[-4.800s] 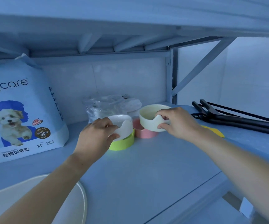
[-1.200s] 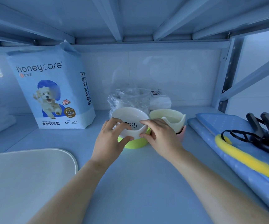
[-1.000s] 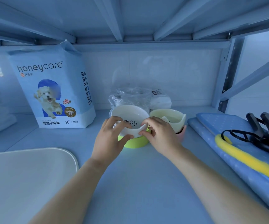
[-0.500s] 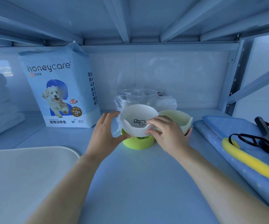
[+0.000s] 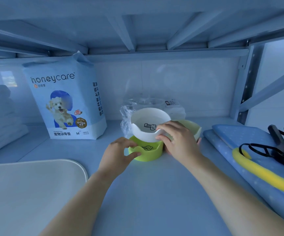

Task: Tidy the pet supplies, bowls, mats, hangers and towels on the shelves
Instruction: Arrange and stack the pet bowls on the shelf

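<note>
White bowl [image 5: 143, 119] lifted off green bowl [image 5: 149, 155] (notch nearside).

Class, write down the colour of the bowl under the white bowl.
The lower bowl is lime green, with a small black drawing inside; the head view shows it.

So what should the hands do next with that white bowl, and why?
Probably lower the white bowl straight down into the green bowl. The right hand pinches its rim and holds it raised, slightly tilted, just above the green one, while the left hand grips the green rim to steady it. Both front notches face the same way, so they look ready to nest.
</note>
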